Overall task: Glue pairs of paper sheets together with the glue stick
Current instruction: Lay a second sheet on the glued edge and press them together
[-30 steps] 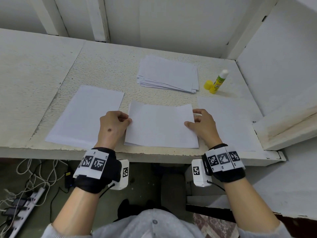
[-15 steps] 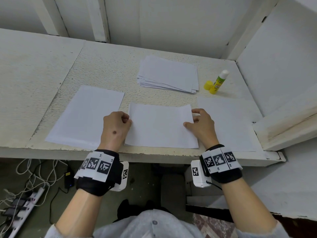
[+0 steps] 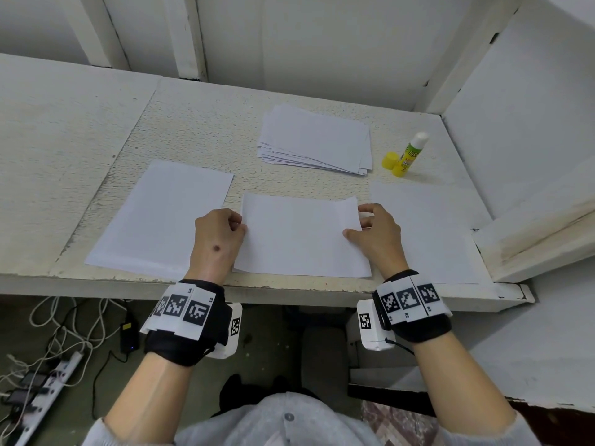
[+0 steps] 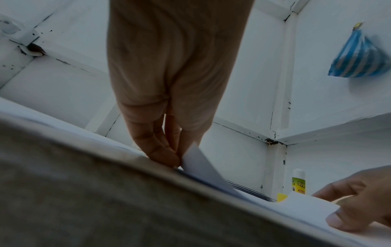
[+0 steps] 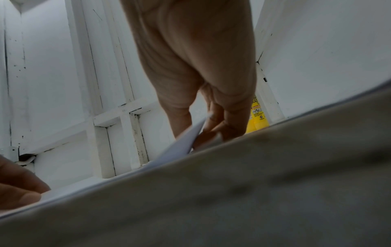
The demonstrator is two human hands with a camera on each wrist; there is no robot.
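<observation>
A white paper sheet (image 3: 301, 235) lies near the table's front edge between my hands. My left hand (image 3: 222, 235) pinches its left edge, which curls up in the left wrist view (image 4: 198, 164). My right hand (image 3: 375, 231) pinches the right edge, thumb on top; that sheet edge (image 5: 184, 142) lifts in the right wrist view. An uncapped yellow-green glue stick (image 3: 409, 154) stands at the back right beside its yellow cap (image 3: 390, 160). A paper stack (image 3: 317, 140) sits behind the held sheet.
One loose sheet (image 3: 161, 217) lies to the left and another loose sheet (image 3: 425, 233) to the right on the rough white table (image 3: 209, 130). White walls close the back and right. Cables and a power strip (image 3: 42, 391) lie on the floor.
Both hands have drawn slightly back toward me along the sheet's side edges. The sheet's far right corner has lifted a little.
</observation>
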